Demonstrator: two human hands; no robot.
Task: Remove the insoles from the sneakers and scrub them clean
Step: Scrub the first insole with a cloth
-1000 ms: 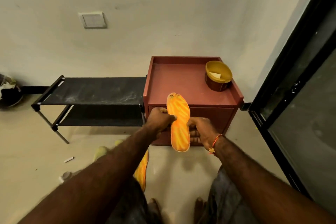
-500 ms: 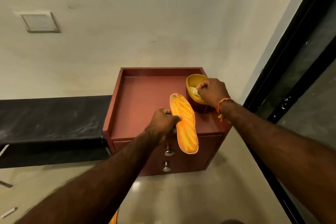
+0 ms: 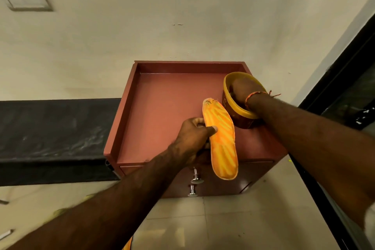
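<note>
My left hand (image 3: 193, 138) grips an orange, yellow-striped insole (image 3: 222, 140) by its left edge, thumb on top, holding it above the front of the red cabinet top (image 3: 162, 111). My right hand (image 3: 242, 92) reaches down into a yellow-rimmed bowl (image 3: 237, 111) at the cabinet's right side. Its fingers are hidden inside the bowl, so what they do there cannot be seen. A sliver of a second orange insole (image 3: 128, 244) shows at the bottom edge.
The cabinet has two metal drawer knobs (image 3: 195, 180) on its front. A black shoe rack (image 3: 54, 134) stands to the left against the wall. A dark glass door frame (image 3: 334, 91) runs along the right. Tiled floor (image 3: 223, 225) lies below.
My right hand left the insole, went to the bowl and has sunk deeper into it. The view moved closer over the cabinet. My left hand keeps holding the insole.
</note>
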